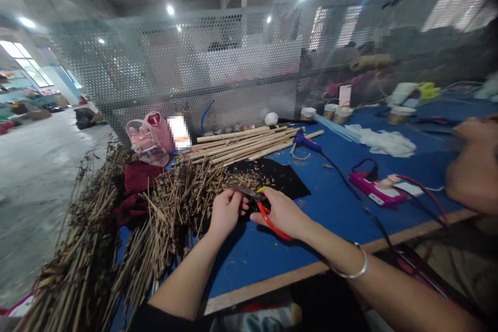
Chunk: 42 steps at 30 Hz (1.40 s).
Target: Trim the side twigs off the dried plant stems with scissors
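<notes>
My right hand (282, 212) is closed round a pair of scissors (274, 225) with red and yellow handles. Their dark blades point left and reach the fingertips of my left hand (226, 212). The fingers of my left hand are pinched together by the blade tips; whatever lies between them is too small to make out. Just left of that hand lies a big heap of dried plant stalks (171, 202). Small cut bits (257, 171) are scattered over a black cloth (290, 179) behind the scissors.
Long pale sticks (241, 148) lie at the back, near a pink bag (150, 135). A blue glue gun (307, 141) trails its cord to a purple power strip (377, 189). White gloves (389, 140) lie farther right. Another person's hand (472, 161) is at the right edge.
</notes>
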### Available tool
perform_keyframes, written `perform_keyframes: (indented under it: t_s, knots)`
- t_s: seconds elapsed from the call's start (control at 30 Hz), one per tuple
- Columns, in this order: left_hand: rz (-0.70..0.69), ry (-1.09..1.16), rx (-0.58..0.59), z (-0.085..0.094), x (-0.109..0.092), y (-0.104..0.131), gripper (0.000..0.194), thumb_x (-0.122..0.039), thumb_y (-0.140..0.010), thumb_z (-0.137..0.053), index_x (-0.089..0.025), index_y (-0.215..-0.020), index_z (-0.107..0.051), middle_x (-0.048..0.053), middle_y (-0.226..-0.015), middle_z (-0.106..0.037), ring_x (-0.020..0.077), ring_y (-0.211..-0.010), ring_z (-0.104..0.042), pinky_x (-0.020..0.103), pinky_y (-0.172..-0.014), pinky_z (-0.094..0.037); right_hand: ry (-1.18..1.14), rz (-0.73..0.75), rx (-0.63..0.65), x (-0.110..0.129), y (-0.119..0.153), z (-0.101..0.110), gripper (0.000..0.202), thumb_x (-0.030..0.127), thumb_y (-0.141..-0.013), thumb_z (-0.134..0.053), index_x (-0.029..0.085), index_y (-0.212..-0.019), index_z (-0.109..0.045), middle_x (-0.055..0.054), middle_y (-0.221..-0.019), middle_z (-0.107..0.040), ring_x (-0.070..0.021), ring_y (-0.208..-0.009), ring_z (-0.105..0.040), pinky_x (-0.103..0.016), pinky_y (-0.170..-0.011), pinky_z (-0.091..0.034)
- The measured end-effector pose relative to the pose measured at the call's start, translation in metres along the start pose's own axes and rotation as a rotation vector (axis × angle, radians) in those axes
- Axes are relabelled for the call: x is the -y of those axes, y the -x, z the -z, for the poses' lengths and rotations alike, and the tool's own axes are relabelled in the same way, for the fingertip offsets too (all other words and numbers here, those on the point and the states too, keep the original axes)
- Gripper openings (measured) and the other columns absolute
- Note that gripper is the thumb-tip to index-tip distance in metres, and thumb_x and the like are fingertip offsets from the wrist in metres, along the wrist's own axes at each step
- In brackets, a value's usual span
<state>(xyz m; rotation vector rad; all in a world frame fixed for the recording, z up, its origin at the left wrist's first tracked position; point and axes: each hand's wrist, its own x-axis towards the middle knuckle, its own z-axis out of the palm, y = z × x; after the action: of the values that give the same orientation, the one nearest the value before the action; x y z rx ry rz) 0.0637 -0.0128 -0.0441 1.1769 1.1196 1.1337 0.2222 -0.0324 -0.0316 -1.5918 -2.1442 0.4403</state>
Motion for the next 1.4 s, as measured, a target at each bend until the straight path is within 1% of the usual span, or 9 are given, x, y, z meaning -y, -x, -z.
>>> perform_keyframes:
  t_s: [0.17, 0.4, 0.7, 0.8, 0.9, 1.03, 1.23, 1.3, 1.4]
  knots:
    - [-0.037, -0.008, 0.014, -0.001, -0.001, 0.003, 0.027, -0.039, -0.073, -0.052, -0.013, -0.068, -0.057, 0.002, -0.063, -0.06, 0.0086, -0.05, -0.054, 0.018, -0.044, -0.043, 0.014, 0.012, -0.015, 0.001, 0.001, 0.0, 0.042, 0.054, -0.067, -0.059, 0.018, -0.088, -0.05, -0.005, -0.083, -0.057, -0.0178, -0.077, -0.053, -0.026, -0.065, -0.036]
    - [-0.092, -0.175, -0.019, 0.003, 0.003, 0.0, 0.027, -0.036, -0.075, -0.046, -0.015, -0.061, -0.054, 0.0, -0.055, -0.057, 0.0089, -0.044, -0.051, 0.018, -0.041, -0.04, 0.142, -0.121, 0.085, 0.0, 0.001, -0.001, 0.041, 0.061, -0.068, -0.053, 0.02, -0.074, -0.051, -0.002, -0.067, -0.06, -0.0168, -0.06, -0.055, -0.024, -0.05, -0.027]
    - [-0.071, -0.234, 0.023, 0.004, 0.009, -0.002, 0.029, -0.037, -0.078, -0.045, -0.014, -0.067, -0.057, 0.001, -0.057, -0.056, 0.0091, -0.044, -0.051, 0.018, -0.04, -0.039, 0.069, -0.175, 0.12, -0.007, -0.001, -0.002, 0.042, 0.062, -0.069, -0.05, 0.021, -0.064, -0.05, -0.002, -0.058, -0.058, -0.015, -0.053, -0.053, -0.022, -0.045, -0.026]
    - [-0.035, -0.238, -0.018, 0.006, 0.006, -0.003, 0.024, -0.032, -0.077, -0.05, -0.013, -0.085, -0.061, 0.002, -0.062, -0.059, 0.0099, -0.047, -0.054, 0.018, -0.041, -0.041, 0.047, -0.181, 0.073, -0.008, -0.002, -0.001, 0.04, 0.061, -0.069, -0.05, 0.021, -0.065, -0.05, -0.002, -0.061, -0.059, -0.0141, -0.052, -0.052, -0.021, -0.045, -0.026]
    - [-0.023, -0.236, -0.09, 0.014, -0.003, -0.006, 0.045, -0.028, -0.076, -0.052, -0.015, -0.119, -0.045, 0.004, -0.072, -0.062, 0.0101, -0.047, -0.056, 0.018, -0.04, -0.041, 0.033, -0.206, 0.013, -0.013, -0.005, 0.004, 0.04, 0.061, -0.071, -0.048, 0.021, -0.066, -0.051, -0.002, -0.064, -0.06, -0.0142, -0.054, -0.053, -0.021, -0.046, -0.027]
    - [-0.078, -0.261, -0.241, 0.034, -0.015, -0.013, 0.04, -0.032, -0.082, -0.043, -0.014, -0.118, -0.045, 0.001, -0.064, -0.059, 0.0073, -0.039, -0.05, 0.017, -0.037, -0.038, 0.038, -0.25, -0.027, -0.026, -0.011, 0.015, 0.041, 0.061, -0.073, -0.043, 0.021, -0.068, -0.053, -0.004, -0.066, -0.062, -0.0163, -0.059, -0.056, -0.022, -0.049, -0.031]
    - [-0.204, -0.628, -0.428, 0.06, -0.018, -0.023, 0.029, -0.034, -0.08, -0.045, -0.015, -0.098, -0.057, 0.003, -0.065, -0.061, 0.0123, -0.051, -0.056, 0.023, -0.052, -0.043, 0.117, -0.357, 0.006, -0.047, -0.025, 0.025, 0.048, 0.065, -0.069, -0.045, 0.019, -0.065, -0.055, -0.009, -0.069, -0.063, -0.0225, -0.065, -0.059, -0.025, -0.05, -0.034]
    - [-0.19, -0.802, -0.392, 0.061, -0.015, -0.022, 0.025, -0.033, -0.078, -0.048, -0.015, -0.092, -0.06, 0.006, -0.073, -0.064, 0.0156, -0.064, -0.06, 0.025, -0.063, -0.044, -0.081, -0.28, 0.065, -0.048, -0.032, 0.023, 0.047, 0.063, -0.071, -0.044, 0.018, -0.068, -0.055, -0.007, -0.068, -0.063, -0.0182, -0.06, -0.059, -0.023, -0.048, -0.036]
    - [-0.094, -1.035, -0.229, 0.058, -0.011, -0.019, 0.022, -0.033, -0.073, -0.056, -0.016, -0.086, -0.063, 0.009, -0.079, -0.066, 0.0205, -0.077, -0.06, 0.028, -0.07, -0.042, -0.394, -0.162, 0.083, -0.039, -0.048, 0.022, 0.045, 0.061, -0.074, -0.043, 0.018, -0.074, -0.054, -0.005, -0.073, -0.064, -0.0136, -0.057, -0.059, -0.019, -0.045, -0.038]
